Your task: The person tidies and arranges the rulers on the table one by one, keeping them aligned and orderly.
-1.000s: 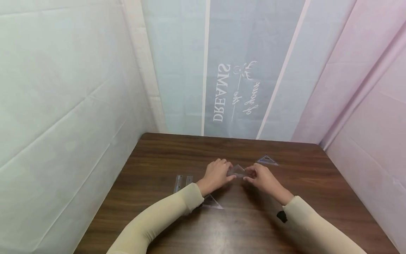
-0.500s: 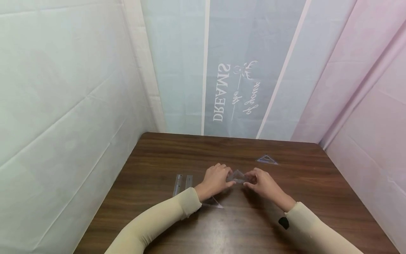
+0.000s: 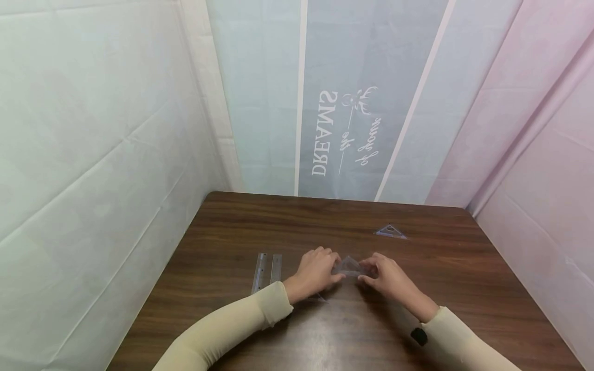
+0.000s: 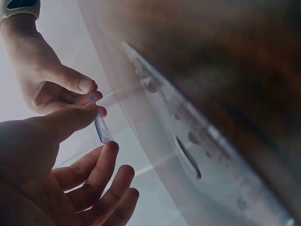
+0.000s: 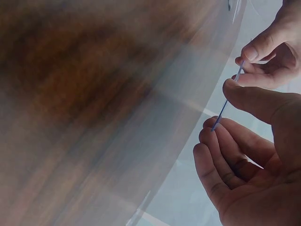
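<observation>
A small clear set square [image 3: 349, 267] is held between both hands over the middle of the table, its peak pointing away from me. The left hand [image 3: 317, 270] pinches its left corner and the right hand [image 3: 390, 278] its right corner. Seen nearly edge-on in the left wrist view, the set square [image 4: 102, 127] lies between thumb and fingertips, off the tabletop. From the right wrist, the right hand [image 5: 254, 150] has its thumb on one side of the thin blue edge and fingertips on the other.
Another set square [image 3: 391, 231] lies at the back right of the brown table [image 3: 464, 288]. Two clear rulers, one [image 3: 261, 270] left of the other [image 3: 276, 268], lie beyond the left forearm. The left sleeve mostly covers a further set square [image 3: 321, 298]. Fabric walls enclose the table.
Both hands have drawn the set square slightly toward me, keeping their hold on its corners. The left sleeve now covers more of the set square lying beneath it.
</observation>
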Demonstrator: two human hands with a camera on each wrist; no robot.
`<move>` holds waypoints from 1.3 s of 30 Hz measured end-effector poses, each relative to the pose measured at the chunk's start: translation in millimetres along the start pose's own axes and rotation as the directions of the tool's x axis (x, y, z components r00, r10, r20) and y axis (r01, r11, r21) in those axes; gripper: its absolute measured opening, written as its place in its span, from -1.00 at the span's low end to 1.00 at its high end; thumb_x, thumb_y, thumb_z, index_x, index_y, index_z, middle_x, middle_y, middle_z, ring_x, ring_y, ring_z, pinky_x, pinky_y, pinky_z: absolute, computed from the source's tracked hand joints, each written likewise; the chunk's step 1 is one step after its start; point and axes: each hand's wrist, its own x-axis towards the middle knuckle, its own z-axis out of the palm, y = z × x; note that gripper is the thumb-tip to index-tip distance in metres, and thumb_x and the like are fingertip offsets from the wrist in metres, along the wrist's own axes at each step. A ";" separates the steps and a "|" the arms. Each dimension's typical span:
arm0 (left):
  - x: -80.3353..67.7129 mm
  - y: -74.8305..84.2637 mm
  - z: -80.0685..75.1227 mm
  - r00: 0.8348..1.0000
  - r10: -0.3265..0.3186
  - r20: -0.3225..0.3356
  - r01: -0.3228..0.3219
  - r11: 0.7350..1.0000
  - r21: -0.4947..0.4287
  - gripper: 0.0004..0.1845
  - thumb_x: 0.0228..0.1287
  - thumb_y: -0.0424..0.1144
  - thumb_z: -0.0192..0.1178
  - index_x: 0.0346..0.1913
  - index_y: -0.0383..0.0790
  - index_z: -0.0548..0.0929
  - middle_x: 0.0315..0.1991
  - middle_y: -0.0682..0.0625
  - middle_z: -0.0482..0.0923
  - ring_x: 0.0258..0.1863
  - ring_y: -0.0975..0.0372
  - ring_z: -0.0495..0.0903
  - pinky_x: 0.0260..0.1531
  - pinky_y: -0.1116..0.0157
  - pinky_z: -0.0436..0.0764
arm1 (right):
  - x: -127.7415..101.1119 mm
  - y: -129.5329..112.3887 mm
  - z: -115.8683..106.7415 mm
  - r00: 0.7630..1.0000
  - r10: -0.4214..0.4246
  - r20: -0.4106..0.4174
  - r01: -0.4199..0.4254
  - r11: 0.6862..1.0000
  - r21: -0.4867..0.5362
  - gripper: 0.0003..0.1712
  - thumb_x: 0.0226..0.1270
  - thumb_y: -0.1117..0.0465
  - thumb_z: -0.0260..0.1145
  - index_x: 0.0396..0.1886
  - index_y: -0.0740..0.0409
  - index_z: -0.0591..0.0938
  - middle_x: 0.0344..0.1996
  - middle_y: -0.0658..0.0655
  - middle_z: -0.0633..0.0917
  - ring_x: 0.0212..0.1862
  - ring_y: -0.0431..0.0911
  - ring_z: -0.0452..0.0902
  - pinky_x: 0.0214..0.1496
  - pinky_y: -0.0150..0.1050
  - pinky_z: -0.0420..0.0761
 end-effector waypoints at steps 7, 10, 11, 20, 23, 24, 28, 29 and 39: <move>-9.8 3.4 4.6 1.000 -0.004 -0.021 0.004 1.000 0.008 -0.58 0.33 0.25 0.47 0.00 0.04 0.84 -0.27 0.23 0.70 -0.27 0.34 0.59 -0.27 0.41 0.58 | -8.5 -3.7 3.9 1.000 -0.009 0.003 0.009 1.000 0.006 -0.66 0.26 0.23 0.66 0.00 0.23 0.82 -0.32 -0.04 0.63 -0.26 -0.19 0.56 -0.24 -0.26 0.62; -13.9 5.9 5.0 1.000 -0.016 -0.008 0.016 1.000 0.004 -0.58 0.33 0.26 0.46 0.01 0.04 0.84 -0.25 0.22 0.71 -0.27 0.33 0.59 -0.28 0.40 0.59 | -11.6 -4.2 5.8 1.000 -0.013 0.002 0.013 1.000 0.005 -0.66 0.25 0.24 0.66 -0.01 0.23 0.83 -0.33 -0.05 0.62 -0.28 -0.19 0.55 -0.26 -0.28 0.60; -15.6 6.9 5.3 1.000 -0.017 -0.002 0.017 1.000 0.001 -0.58 0.34 0.25 0.46 0.01 0.03 0.84 -0.24 0.21 0.71 -0.27 0.32 0.59 -0.28 0.39 0.59 | -13.1 -4.2 6.5 1.000 -0.014 0.003 0.014 1.000 0.005 -0.66 0.25 0.24 0.67 -0.02 0.23 0.83 -0.33 -0.05 0.62 -0.29 -0.20 0.54 -0.27 -0.28 0.60; -25.3 14.5 9.8 1.000 0.004 0.008 -0.004 1.000 0.025 -0.57 0.32 0.27 0.47 0.01 0.04 0.82 -0.21 0.20 0.72 -0.25 0.31 0.61 -0.28 0.37 0.57 | -27.0 -2.8 13.3 1.000 -0.018 -0.006 0.018 1.000 0.023 -0.65 0.22 0.24 0.68 -0.03 0.24 0.82 -0.34 -0.09 0.61 -0.31 -0.27 0.52 -0.29 -0.31 0.58; -27.2 17.1 9.9 1.000 0.017 0.012 -0.018 0.999 0.040 -0.57 0.30 0.26 0.48 -0.01 0.03 0.82 -0.22 0.19 0.71 -0.27 0.30 0.59 -0.31 0.37 0.55 | -30.2 -1.6 15.1 1.000 -0.026 -0.013 0.026 0.999 0.019 -0.66 0.21 0.25 0.69 -0.04 0.22 0.82 -0.36 -0.10 0.59 -0.33 -0.29 0.48 -0.32 -0.32 0.55; -27.8 18.0 9.7 1.000 0.022 0.014 -0.022 0.999 0.047 -0.57 0.30 0.26 0.48 -0.02 0.03 0.81 -0.23 0.19 0.70 -0.28 0.30 0.59 -0.32 0.36 0.54 | -31.2 -1.0 15.6 1.000 -0.029 -0.011 0.029 0.999 0.017 -0.66 0.21 0.24 0.69 -0.04 0.21 0.82 -0.35 -0.11 0.59 -0.33 -0.30 0.48 -0.32 -0.33 0.55; -28.6 22.5 10.5 0.999 0.042 0.013 -0.043 0.995 0.086 -0.58 0.31 0.25 0.47 -0.05 0.02 0.80 -0.25 0.17 0.69 -0.30 0.30 0.58 -0.34 0.36 0.55 | -35.5 1.2 16.8 0.999 -0.037 -0.021 0.037 0.999 0.009 -0.66 0.20 0.24 0.69 -0.05 0.21 0.83 -0.35 -0.12 0.59 -0.33 -0.30 0.48 -0.31 -0.34 0.55; -28.6 23.7 10.7 0.999 0.046 0.014 -0.047 0.994 0.097 -0.59 0.32 0.25 0.46 -0.05 0.02 0.79 -0.25 0.17 0.69 -0.29 0.30 0.58 -0.32 0.35 0.56 | -36.6 1.7 16.9 0.999 -0.039 -0.028 0.040 0.999 0.009 -0.65 0.19 0.24 0.70 -0.06 0.21 0.82 -0.35 -0.12 0.60 -0.33 -0.30 0.49 -0.30 -0.34 0.56; -30.8 33.0 13.0 0.996 0.073 0.051 -0.080 0.984 0.162 -0.59 0.34 0.26 0.44 -0.03 0.03 0.78 -0.22 0.18 0.70 -0.27 0.32 0.59 -0.32 0.37 0.55 | -46.7 8.9 18.8 0.994 -0.099 -0.055 0.101 0.994 0.034 -0.64 0.13 0.23 0.73 -0.11 0.21 0.81 -0.33 -0.10 0.64 -0.31 -0.32 0.55 -0.29 -0.31 0.63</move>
